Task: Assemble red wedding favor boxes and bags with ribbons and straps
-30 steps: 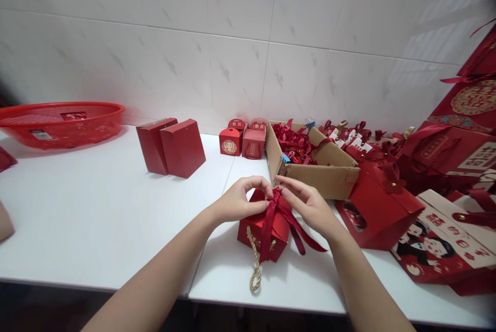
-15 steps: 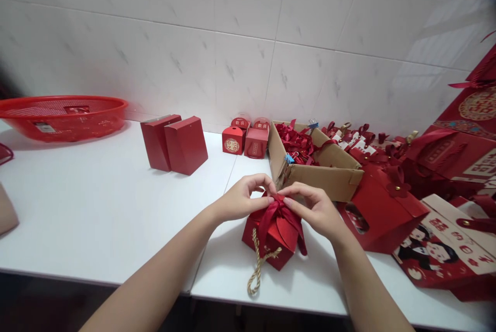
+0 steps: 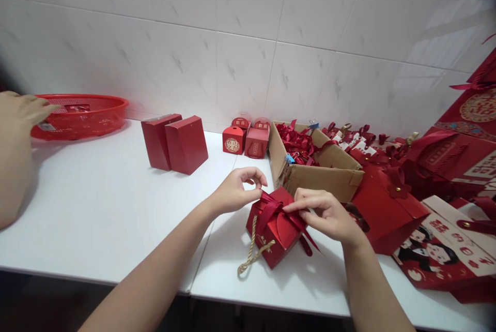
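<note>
A small red gift box (image 3: 284, 241) stands slightly tilted near the table's front edge. A dark red ribbon (image 3: 268, 209) is tied in a bow over its petal-like top, with tails hanging at the right. From its left front hangs a twisted gold cord (image 3: 253, 255). My left hand (image 3: 241, 188) pinches a loop of the ribbon between thumb and finger at the upper left of the bow. On the other side, my right hand (image 3: 326, 214) is closed at the bow, its index finger on the knot and the ribbon between its fingers.
Behind the box stands a cardboard carton (image 3: 323, 179) of red ribbons. Red gift bags (image 3: 395, 208) crowd the right. Two red boxes (image 3: 188, 145) and smaller printed boxes (image 3: 233, 141) stand farther back. At the left, another person's hand (image 3: 29, 109) is by a red plastic basket (image 3: 96, 115).
My left hand has drawn left and up with a ribbon loop; my right hand has shifted right. The box has turned and tilted a little. Another person's hand has come in at the left.
</note>
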A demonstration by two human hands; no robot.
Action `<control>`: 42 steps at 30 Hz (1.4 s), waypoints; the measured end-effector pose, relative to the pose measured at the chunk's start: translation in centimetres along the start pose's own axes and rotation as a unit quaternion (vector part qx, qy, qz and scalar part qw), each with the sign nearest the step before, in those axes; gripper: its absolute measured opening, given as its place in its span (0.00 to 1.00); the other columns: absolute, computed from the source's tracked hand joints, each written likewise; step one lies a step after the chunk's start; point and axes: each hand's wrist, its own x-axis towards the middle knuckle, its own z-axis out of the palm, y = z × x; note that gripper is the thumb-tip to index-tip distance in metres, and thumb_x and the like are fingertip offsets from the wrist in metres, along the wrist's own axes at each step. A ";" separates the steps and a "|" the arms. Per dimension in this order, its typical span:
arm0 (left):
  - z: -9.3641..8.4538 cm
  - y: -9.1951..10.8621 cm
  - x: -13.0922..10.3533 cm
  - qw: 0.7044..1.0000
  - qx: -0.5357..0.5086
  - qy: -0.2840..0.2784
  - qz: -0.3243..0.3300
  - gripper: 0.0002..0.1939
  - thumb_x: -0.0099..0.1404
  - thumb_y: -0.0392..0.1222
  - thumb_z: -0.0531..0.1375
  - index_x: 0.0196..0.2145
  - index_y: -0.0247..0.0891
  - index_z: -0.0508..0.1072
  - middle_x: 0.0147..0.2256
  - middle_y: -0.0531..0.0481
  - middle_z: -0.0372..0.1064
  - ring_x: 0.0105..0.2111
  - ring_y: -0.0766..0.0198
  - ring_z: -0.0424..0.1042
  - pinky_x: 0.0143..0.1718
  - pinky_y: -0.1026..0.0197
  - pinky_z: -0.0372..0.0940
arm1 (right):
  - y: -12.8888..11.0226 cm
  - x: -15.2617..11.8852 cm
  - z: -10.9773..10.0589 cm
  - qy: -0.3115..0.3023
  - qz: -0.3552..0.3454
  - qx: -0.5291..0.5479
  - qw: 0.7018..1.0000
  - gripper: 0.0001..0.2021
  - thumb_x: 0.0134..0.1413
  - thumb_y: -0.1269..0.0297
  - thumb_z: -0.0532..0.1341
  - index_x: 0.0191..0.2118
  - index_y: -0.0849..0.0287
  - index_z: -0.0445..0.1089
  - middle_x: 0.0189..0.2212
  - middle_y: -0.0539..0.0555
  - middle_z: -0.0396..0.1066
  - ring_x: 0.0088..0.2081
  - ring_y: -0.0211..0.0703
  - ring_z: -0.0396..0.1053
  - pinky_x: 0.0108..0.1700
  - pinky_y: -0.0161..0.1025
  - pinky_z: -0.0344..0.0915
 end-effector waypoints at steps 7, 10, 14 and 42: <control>-0.1 0.2 -0.1 0.996 0.060 -0.068 0.018 0.04 0.56 0.35 0.57 0.29 0.38 0.71 0.31 0.52 0.70 0.34 0.64 0.66 0.40 0.60 0.61 | 0.2 -0.2 -0.3 0.061 0.044 -0.014 0.997 0.12 0.57 0.64 0.58 0.46 0.56 0.72 0.31 0.53 0.65 0.33 0.41 0.63 0.36 0.37 0.61; -0.1 0.2 -0.1 0.993 0.078 -0.082 0.015 0.02 0.56 0.38 0.59 0.28 0.38 0.68 0.29 0.53 0.67 0.32 0.64 0.65 0.39 0.61 0.60 | 0.1 -0.1 -0.1 0.061 0.037 -0.020 0.997 0.11 0.57 0.64 0.59 0.46 0.55 0.72 0.34 0.53 0.63 0.35 0.40 0.63 0.38 0.37 0.62; -0.2 0.1 -0.1 0.991 0.086 -0.102 0.019 0.04 0.57 0.39 0.60 0.28 0.38 0.68 0.30 0.53 0.65 0.33 0.64 0.63 0.38 0.61 0.60 | -0.2 0.2 0.3 0.000 0.005 -0.030 1.000 0.11 0.56 0.68 0.59 0.44 0.55 0.72 0.38 0.54 0.65 0.39 0.40 0.65 0.43 0.36 0.62; 1.9 -0.3 -0.5 0.996 -0.022 -0.080 -0.033 0.12 0.59 0.48 0.61 0.35 0.39 0.65 0.35 0.52 0.64 0.35 0.64 0.64 0.38 0.60 0.62 | 0.1 0.2 0.7 -0.035 -0.073 -0.060 0.995 0.18 0.54 0.77 0.52 0.41 0.54 0.76 0.32 0.53 0.73 0.34 0.40 0.66 0.36 0.35 0.62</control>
